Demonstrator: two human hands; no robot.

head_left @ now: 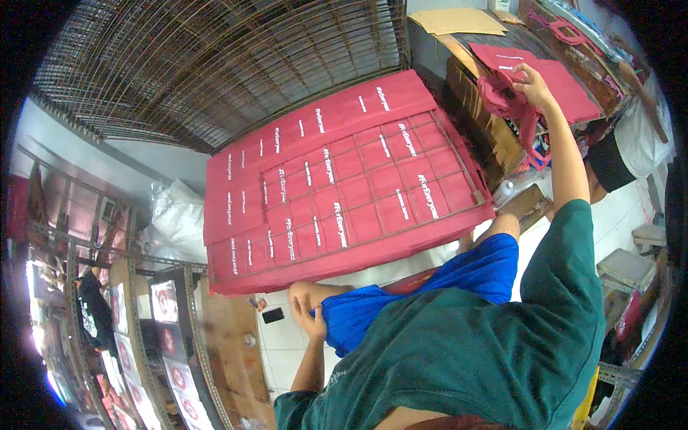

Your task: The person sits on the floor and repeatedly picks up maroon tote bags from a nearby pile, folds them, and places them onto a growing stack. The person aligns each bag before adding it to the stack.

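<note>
My right arm reaches to the far right, where my right hand [534, 86] pinches the edge of a crumpled red fabric bag [502, 99]. The bunched bag hangs at the edge of a wooden table, beside a flat pile of red bags [566, 86]. On my knee rests my left hand [312, 321], its fingers loosely spread and holding nothing. In front of me lies a broad stack of red fabric pieces [344, 247] with white printing. A thin metal grid frame [459, 168] lies on top of this stack.
Large wire racks [236, 64] stand behind the stack. A wooden table [466, 54] holds tan sheets [459, 21]. White sacks [175, 218] and metal shelving [201, 337] are on the left. A phone [273, 315] lies on the floor near my knee. A person in black [93, 308] is beyond the shelving.
</note>
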